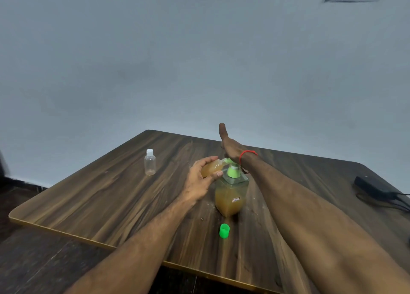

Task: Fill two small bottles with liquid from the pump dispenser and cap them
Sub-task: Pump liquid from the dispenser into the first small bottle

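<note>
A square pump dispenser (230,196) with amber liquid and a green pump head stands mid-table. My left hand (198,180) grips a small bottle (211,167) full of amber liquid, tilted on its side with its mouth at the green spout. My right hand (229,147) rests palm-down on the pump head, thumb raised, a red thread on the wrist. A loose green cap (224,230) lies in front of the dispenser. A second small clear bottle (150,162) with a white cap stands upright to the left, almost without liquid.
The wooden table (93,205) has rounded corners and a gold edge; small droplets dot its top around the dispenser. A black power adapter (375,188) with its cable lies at the right edge. A pale wall stands behind, dark floor at the left.
</note>
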